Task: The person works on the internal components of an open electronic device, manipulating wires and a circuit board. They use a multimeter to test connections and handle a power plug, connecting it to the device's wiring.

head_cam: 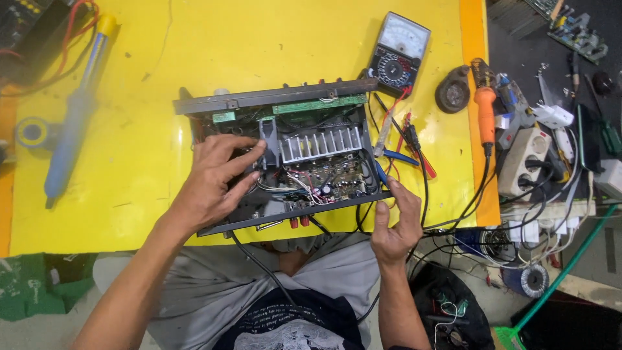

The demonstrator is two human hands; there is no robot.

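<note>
Chassis (pixel 285 100) open on yellow table (pixel 129 181), holds one finned heatsink (pixel 321 144), two circuit boards. My left hand (pixel 214 185) inside, fingers loose on wiring. Right hand (pixel 396 223) pinches near-right corner. One meter (pixel 400 52) behind.

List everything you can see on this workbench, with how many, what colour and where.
open amplifier chassis: one, black, centre of the yellow table top
heat sink: one, silver finned, inside the chassis
circuit board: one, brown with small parts, below the heat sink
analog multimeter: one, black with white dial, behind the chassis
solder sucker: one, blue with yellow tip, far left
soldering iron: one, orange handle, right edge of the yellow top
power strip: one, white, right of the iron
toroidal coil: one, blue, lower right
left hand: one, fingers reaching into the chassis's left side
right hand: one, gripping the chassis's near right corner
</note>
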